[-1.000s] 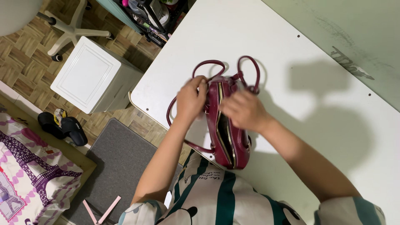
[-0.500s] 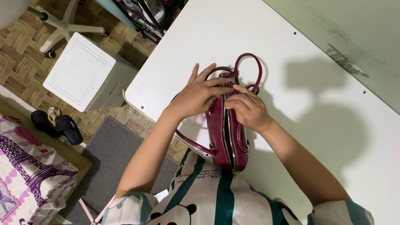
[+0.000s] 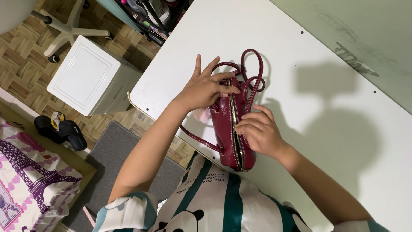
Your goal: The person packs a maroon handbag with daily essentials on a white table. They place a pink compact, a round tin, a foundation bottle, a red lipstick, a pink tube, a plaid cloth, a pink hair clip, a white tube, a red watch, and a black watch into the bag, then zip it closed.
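Handbag [image 3: 227, 129] in glossy burgundy is standing upright near the near-left edge of the white table [image 3: 300, 56], its gold zipper [image 3: 235, 129] running along the top and looking closed. The left hand [image 3: 205, 88] is pressing down on the far end of the bag, fingers spread and curled over the top by the zipper's far end, not clamped around anything I can make out. The right hand [image 3: 259, 133] is resting against the bag's right side, fingertips pinching together at the zipper line about midway along; whether they are gripping the pull I cannot tell. Two looped handles [image 3: 253, 71] are lying on the table just beyond the bag. A long strap [image 3: 197, 142] is hanging off the left side. Down on the floor at left are sitting a white cabinet [image 3: 86, 77] and a grey mat [image 3: 116, 163].
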